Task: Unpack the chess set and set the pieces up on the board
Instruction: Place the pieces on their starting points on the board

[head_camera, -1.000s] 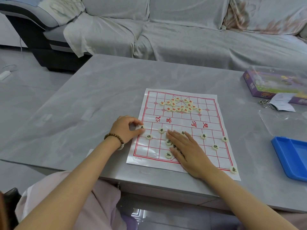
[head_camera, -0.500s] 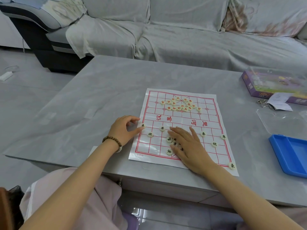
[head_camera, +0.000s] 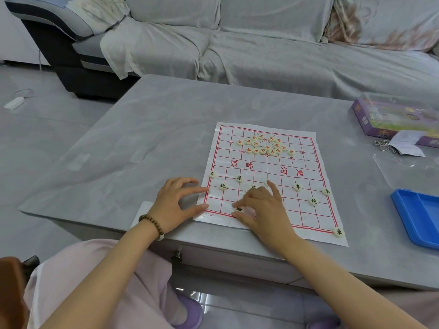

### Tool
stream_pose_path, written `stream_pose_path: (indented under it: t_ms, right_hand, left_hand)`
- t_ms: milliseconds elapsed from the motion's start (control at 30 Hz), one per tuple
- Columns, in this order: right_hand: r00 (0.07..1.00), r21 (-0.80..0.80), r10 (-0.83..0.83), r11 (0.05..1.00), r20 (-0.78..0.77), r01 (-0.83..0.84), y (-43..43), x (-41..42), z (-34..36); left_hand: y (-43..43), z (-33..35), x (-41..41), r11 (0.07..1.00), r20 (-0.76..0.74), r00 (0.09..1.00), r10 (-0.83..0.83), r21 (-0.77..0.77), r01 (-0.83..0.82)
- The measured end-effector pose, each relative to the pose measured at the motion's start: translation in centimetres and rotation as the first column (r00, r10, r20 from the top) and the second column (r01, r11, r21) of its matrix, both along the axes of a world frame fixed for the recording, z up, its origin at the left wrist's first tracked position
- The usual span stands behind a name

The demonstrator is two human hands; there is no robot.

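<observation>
Board (head_camera: pixel 261 168) (right hand (head_camera: pixel 263 210) pinching one piece (head_camera: pixel 239 209)) lies near blue tray (head_camera: pixel 418 214).

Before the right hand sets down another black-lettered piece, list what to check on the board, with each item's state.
1. The white plastic board sheet with red grid is spread out, with the left hand touching its left edge: ok.
2. The round cream black-lettered chariot piece sits on the near right corner: ok.
3. Near left corner filled: not ok, no piece shows there.
4. The right hand has a firm grip on the cream piece at its fingertips: cannot tell.
5. The red-lettered cream pieces are set on their points: not ok, heaped at the far side.
</observation>
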State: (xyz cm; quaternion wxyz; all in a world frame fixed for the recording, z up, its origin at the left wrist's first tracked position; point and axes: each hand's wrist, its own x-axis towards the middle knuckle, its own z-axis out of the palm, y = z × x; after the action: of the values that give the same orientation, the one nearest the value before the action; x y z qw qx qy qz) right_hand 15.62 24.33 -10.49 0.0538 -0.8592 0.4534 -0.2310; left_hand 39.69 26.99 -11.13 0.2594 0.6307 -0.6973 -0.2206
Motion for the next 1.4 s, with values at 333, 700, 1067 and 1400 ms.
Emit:
stream_pose_path:
  t_ms: [333,700,1067,1400]
  right_hand:
    - [0.987,0.079,-0.052,0.996,0.154,0.04,0.7,2.4,0.1]
    - [0.971,0.238,0.038,0.966,0.238,-0.096,0.9,5.5,0.5]
    - [0.964,0.308,0.065,0.94,0.258,-0.146,0.8,5.5,0.5]
    - [0.979,0.304,0.022,0.949,0.204,-0.085,0.7,6.0,0.4]
  left_hand:
    - [1.0,0.1,0.9,0.996,0.173,0.983,-0.055,0.083,0.041]
    - [1.2,-0.2,1.1,0.996,0.167,0.985,-0.052,0.081,0.039]
    - [1.2,0.0,0.9,0.995,0.153,0.987,-0.053,0.088,0.04]
    - [1.3,0.3,0.8,0.997,0.148,0.988,-0.037,0.076,0.026]
